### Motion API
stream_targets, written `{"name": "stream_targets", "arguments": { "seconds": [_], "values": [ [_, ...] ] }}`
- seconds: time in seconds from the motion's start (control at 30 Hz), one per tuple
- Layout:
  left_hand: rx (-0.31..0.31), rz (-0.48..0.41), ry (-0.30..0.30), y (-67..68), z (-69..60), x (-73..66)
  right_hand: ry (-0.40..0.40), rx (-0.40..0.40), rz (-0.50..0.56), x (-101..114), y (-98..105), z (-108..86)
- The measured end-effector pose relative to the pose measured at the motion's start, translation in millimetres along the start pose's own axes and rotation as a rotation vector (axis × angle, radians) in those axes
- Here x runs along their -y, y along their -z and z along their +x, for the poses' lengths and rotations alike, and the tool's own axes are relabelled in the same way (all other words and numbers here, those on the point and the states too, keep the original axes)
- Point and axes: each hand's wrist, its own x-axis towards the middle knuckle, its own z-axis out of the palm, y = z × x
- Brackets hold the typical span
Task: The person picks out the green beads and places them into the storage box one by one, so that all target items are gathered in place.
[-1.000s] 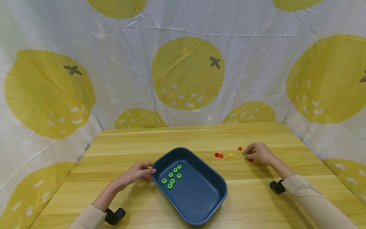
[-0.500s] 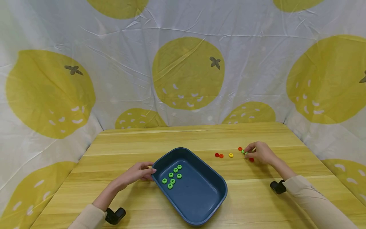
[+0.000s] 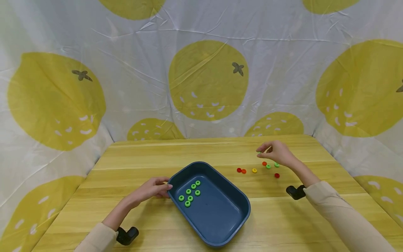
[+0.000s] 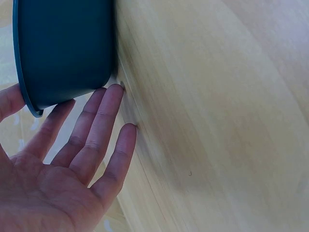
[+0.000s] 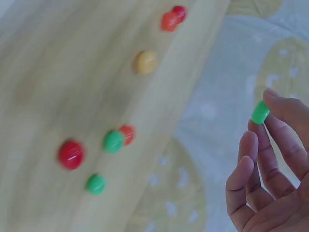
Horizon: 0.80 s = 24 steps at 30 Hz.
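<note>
My left hand (image 3: 155, 189) grips the corner of a dark blue plastic tray (image 3: 217, 241). In the left wrist view its thumb lies at the rim and its fingers (image 4: 104, 113) touch the outer wall. Several green ring beads (image 3: 190, 198) lie in the tray's left part. Raised above the far right of the table, my right hand (image 3: 277, 153) pinches one green bead (image 5: 260, 112) between thumb and fingertips. Below it on the table are an orange-red bead (image 3: 264, 163), two green beads (image 3: 268, 166) and a red bead (image 3: 277, 175).
Left of those, a yellow bead (image 3: 254, 170) lies near a touching pair, one red bead (image 3: 239, 170) and one orange bead (image 3: 244, 171). A white curtain (image 3: 277, 70) with yellow fruit prints hangs behind the wooden table (image 3: 151, 154) and along both sides.
My right hand has picked up a green bead and risen away from the table, up and to the left. Another green bead now shows. The left hand and tray stay put.
</note>
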Motion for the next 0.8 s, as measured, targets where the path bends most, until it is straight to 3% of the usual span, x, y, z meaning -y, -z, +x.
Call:
{"name": "stream_targets", "arguments": {
  "seconds": [0.27, 0.5, 0.8],
  "values": [
    [-0.008, 0.012, 0.005, 1.2, -0.5, -1.5, 0.088, 0.025, 0.050, 57, -9, 27.6],
    [-0.006, 0.010, 0.000, 0.9, -0.2, 0.6, 0.235, 0.098, 0.133, 109, -42, 44.0],
    [-0.012, 0.019, 0.010, 0.2, 0.1, 0.0, 0.375, 0.207, 0.019, 154, -91, 46.7]
  ]
}}
